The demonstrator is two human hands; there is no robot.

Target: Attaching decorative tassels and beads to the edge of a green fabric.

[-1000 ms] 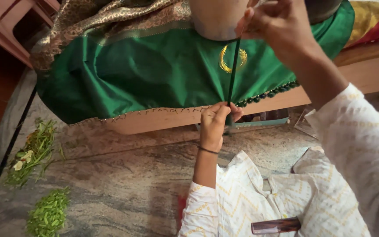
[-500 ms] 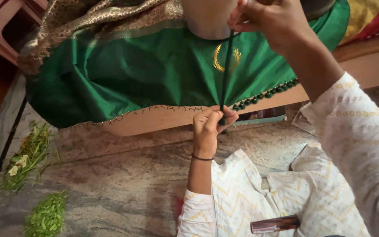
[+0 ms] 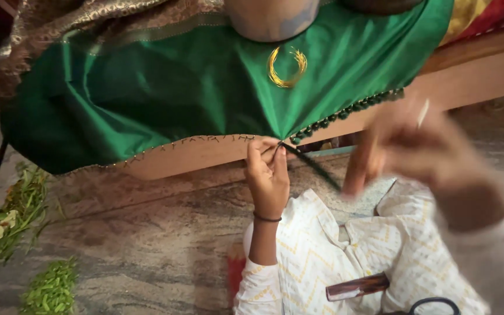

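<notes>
A green silk cloth (image 3: 176,99) with a brown-gold border hangs over a wooden ledge (image 3: 473,70). My left hand (image 3: 268,178) pinches the cloth's lower hem where a row of dark bead-like knots (image 3: 345,111) begins. From that pinch a dark green thread (image 3: 313,166) slants down to the right. My right hand (image 3: 415,151), blurred by motion, holds the thread's far end between its fingertips. A small coil of gold thread (image 3: 287,67) lies on the cloth above my left hand.
A pale round vessel (image 3: 272,17) stands on the cloth at the top. Two heaps of green leaves (image 3: 16,213) (image 3: 51,289) lie on the stone floor (image 3: 147,256) at left. On my white patterned lap are a brown clip (image 3: 357,287) and a black ring handle (image 3: 433,306).
My right hand has dropped from high above the cloth to the lower right, so the thread now slants instead of running straight up. My left hand kept its pinch on the hem.
</notes>
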